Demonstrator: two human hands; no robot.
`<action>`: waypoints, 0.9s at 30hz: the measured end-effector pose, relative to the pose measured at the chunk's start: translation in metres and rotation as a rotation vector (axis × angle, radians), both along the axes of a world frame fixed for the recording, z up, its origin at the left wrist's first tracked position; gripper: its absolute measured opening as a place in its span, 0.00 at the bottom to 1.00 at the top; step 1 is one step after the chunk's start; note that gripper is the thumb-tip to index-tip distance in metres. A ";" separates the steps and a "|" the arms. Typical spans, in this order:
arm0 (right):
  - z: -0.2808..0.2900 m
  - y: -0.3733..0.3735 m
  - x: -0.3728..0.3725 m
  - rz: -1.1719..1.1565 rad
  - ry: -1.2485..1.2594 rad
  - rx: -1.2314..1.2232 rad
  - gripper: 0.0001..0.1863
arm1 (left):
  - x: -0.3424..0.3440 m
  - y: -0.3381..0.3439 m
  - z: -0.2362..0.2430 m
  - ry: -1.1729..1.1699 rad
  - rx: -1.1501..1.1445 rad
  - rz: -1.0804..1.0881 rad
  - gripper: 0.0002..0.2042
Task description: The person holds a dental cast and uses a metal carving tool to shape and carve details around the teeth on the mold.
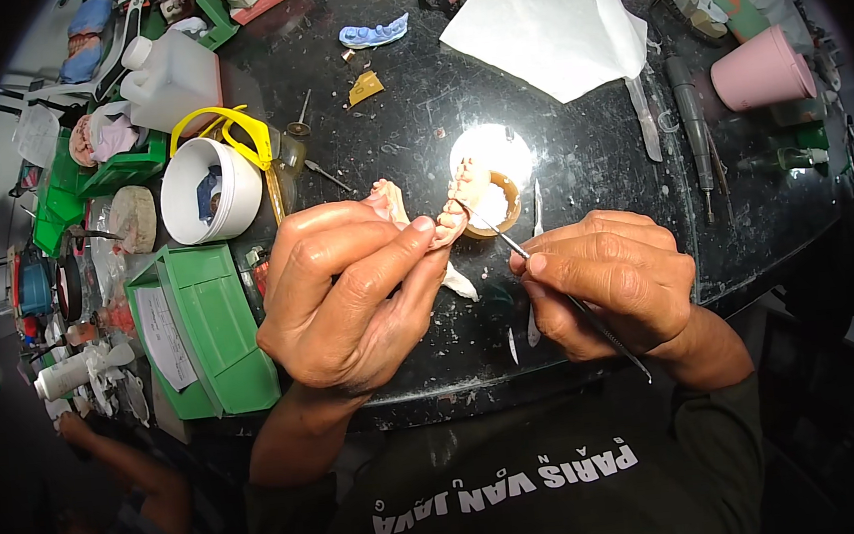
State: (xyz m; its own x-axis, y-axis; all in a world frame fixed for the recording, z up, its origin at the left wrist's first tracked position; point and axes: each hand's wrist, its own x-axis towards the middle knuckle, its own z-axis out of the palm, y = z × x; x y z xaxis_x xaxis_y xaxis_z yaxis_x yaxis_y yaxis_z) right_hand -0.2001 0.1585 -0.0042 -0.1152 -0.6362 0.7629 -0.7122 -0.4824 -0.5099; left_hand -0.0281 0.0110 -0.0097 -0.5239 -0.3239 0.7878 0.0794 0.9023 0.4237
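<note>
Currently, the left hand (344, 299) is pinching a pinkish dental cast (452, 223) between thumb and fingers, the cast lying at two o'clock from that hand. The right hand (609, 283) is gripping a slim metal dental hand instrument (608, 334) pen-fashion, fingers closed around its shaft, tip pointing toward ten o'clock at the cast; contact hard to tell. A green bin (234, 322) is sitting at nine o'clock from the left hand.

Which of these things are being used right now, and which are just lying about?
In use:
dental cast, held by the left hand
slim metal tool, held by the right hand, tip at the cast

Apparently just lying about:
green tray
white tub
pink cup
white sheet
blue dental mould
</note>
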 end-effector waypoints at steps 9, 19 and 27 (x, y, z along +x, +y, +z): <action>0.004 0.002 -0.003 0.001 -0.006 -0.006 0.16 | -0.001 0.000 0.002 0.027 0.045 -0.005 0.18; 0.005 0.002 -0.003 0.008 0.014 0.030 0.16 | -0.001 0.000 0.001 0.036 0.048 -0.001 0.18; 0.004 0.002 -0.004 0.036 0.032 0.027 0.16 | -0.001 -0.001 0.002 0.034 0.036 0.005 0.18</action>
